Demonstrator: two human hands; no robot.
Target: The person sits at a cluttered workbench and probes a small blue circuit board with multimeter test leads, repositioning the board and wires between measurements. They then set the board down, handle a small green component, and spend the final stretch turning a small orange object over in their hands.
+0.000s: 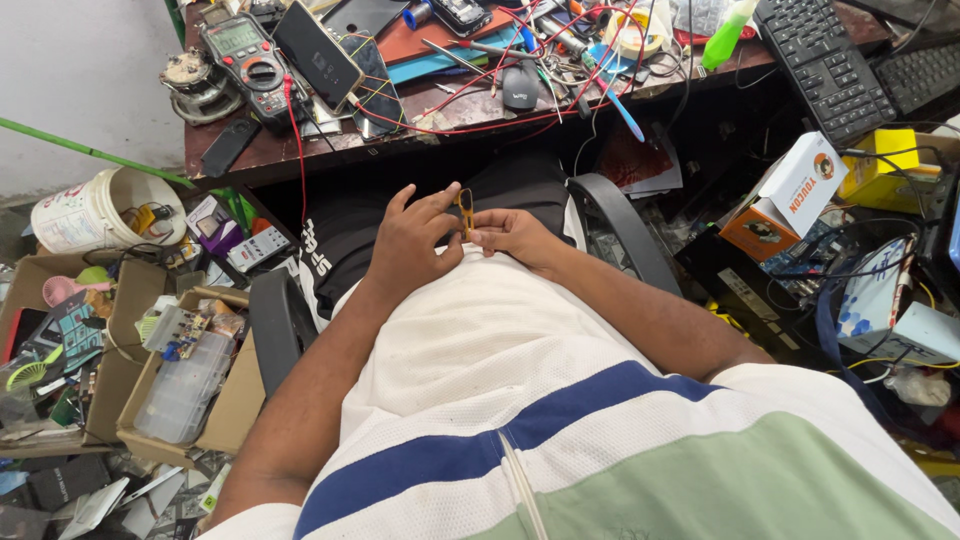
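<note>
My left hand (412, 245) and right hand (512, 233) meet over my lap, below the cluttered workbench (300, 150), fingers pinched on a small yellowish strip (466, 212) held upright between them. I judge I'm inspecting it; next calls for a steady two-handed grip.

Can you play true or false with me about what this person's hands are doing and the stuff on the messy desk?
1. Both hands hold a small thin amber strip. True: the left hand and the right hand pinch the amber strip between them, over the lap.
2. The multimeter lies on the floor. False: the multimeter lies on the wooden desk.
3. A black computer mouse sits on the desk. True: the mouse lies among red wires.
4. The white bucket stands on the desk. False: the white bucket stands low down, left of the chair.
</note>
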